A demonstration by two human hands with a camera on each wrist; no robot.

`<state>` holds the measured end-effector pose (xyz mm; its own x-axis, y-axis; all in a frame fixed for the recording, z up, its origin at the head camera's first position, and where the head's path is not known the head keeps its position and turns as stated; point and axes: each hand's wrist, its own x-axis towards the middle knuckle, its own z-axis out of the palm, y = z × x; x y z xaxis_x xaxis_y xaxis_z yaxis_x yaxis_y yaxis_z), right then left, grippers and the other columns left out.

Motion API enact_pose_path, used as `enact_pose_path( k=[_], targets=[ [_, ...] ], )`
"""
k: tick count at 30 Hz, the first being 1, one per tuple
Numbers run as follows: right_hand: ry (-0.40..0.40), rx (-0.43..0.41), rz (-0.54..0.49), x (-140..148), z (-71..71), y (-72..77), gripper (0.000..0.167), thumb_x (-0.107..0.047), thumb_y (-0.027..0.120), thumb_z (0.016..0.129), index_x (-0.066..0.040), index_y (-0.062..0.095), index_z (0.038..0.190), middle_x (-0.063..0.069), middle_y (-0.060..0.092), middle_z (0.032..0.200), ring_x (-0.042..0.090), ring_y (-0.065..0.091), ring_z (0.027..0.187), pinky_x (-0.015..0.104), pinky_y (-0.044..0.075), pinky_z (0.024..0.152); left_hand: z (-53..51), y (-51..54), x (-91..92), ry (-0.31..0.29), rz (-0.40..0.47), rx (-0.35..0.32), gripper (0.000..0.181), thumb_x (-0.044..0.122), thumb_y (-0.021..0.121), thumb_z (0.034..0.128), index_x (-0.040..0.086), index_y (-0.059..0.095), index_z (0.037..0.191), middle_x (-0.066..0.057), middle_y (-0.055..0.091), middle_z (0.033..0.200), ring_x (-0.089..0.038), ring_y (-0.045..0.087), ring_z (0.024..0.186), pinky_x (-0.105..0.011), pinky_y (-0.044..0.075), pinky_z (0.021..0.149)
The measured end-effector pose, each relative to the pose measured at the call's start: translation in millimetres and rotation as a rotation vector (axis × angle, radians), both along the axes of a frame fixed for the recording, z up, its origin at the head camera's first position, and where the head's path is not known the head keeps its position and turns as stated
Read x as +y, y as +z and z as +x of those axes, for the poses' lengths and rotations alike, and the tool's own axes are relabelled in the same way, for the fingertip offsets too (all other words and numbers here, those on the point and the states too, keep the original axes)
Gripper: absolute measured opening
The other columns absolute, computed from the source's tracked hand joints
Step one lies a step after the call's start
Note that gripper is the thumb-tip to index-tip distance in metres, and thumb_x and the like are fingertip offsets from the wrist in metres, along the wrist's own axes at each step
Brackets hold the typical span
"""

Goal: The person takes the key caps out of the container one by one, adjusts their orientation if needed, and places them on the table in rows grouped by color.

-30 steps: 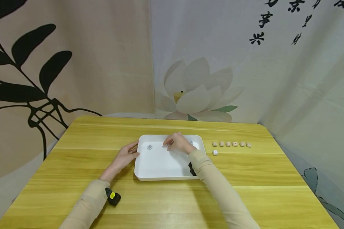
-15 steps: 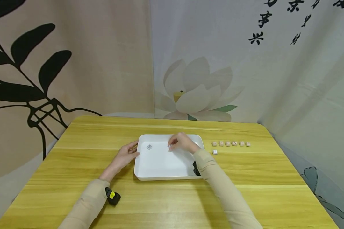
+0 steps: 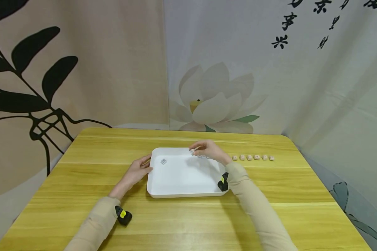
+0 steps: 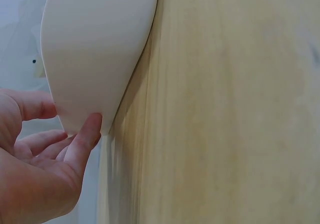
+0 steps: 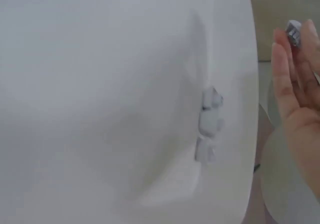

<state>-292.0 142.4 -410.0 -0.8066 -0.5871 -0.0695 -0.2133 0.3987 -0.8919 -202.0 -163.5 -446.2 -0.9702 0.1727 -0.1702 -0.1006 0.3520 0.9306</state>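
In the head view my left hand holds the left edge of a shallow white tray. The left wrist view has its thumb and fingers about the corner of the tray's wall. Over the far rim, my right hand pinches a small white keycap-like piece between thumb and fingers. The right wrist view shows grey ridges on that piece. Three similar white pieces lie in a row along the tray's inner wall. One more piece with a square pattern lies at the tray's left.
Right of the tray, a row of several small pinkish-white pieces lies on the wooden table. A printed curtain hangs behind the table's far edge. My right sleeve crosses the tray's right front corner.
My right hand has lifted from the tray floor and moved right and back, with the small piece in its fingers. The lone white piece below the row is now hidden. My left hand stays put.
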Motion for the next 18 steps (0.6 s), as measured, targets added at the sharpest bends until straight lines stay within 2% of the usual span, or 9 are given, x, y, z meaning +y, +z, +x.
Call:
enact_pose_path(
  k=[2, 6, 12, 18],
  targets=[
    [-0.018, -0.016, -0.009, 6.4, 0.4, 1.8, 0.036, -0.008, 0.064, 0.089, 0.002, 0.061, 0.123, 0.016, 0.062, 0.125, 0.015, 0.064, 0.102, 0.049, 0.051, 0.096, -0.1, -0.3, 0.1, 0.001, 0.001, 0.000, 0.061, 0.002, 0.047, 0.0963, -0.002, 0.018, 0.150, -0.025, 0.020, 0.155, -0.040, 0.028, 0.141, -0.047, 0.036, 0.111],
    [-0.072, -0.015, -0.018, 21.3, 2.2, 5.2, 0.034, -0.006, 0.065, 0.088, 0.002, 0.062, 0.121, 0.018, 0.062, 0.125, 0.016, 0.065, 0.102, 0.047, 0.052, 0.096, -0.3, -0.5, 0.2, 0.002, -0.005, 0.000, 0.061, 0.003, 0.047, 0.0963, -0.002, 0.018, 0.150, -0.025, 0.021, 0.155, -0.040, 0.028, 0.141, -0.047, 0.036, 0.111],
    [-0.117, 0.015, -0.052, 48.8, 5.1, 10.2, 0.033, -0.006, 0.065, 0.087, 0.004, 0.063, 0.119, 0.022, 0.062, 0.124, 0.023, 0.066, 0.107, 0.046, 0.053, 0.095, 0.0, 0.3, 0.1, -0.008, 0.001, 0.009, 0.062, 0.002, 0.047, 0.0960, -0.002, 0.017, 0.150, -0.025, 0.020, 0.156, -0.040, 0.027, 0.141, -0.047, 0.036, 0.111],
    [-0.172, 0.059, 0.016, 83.0, 11.9, 8.1, 0.040, -0.012, 0.066, 0.088, 0.005, 0.059, 0.123, 0.021, 0.061, 0.125, 0.025, 0.063, 0.110, 0.038, 0.055, 0.091, -0.1, 0.4, -0.3, -0.015, 0.003, 0.014, 0.062, 0.002, 0.047, 0.0960, -0.001, 0.018, 0.150, -0.024, 0.019, 0.156, -0.040, 0.026, 0.142, -0.048, 0.035, 0.112]
  ],
)
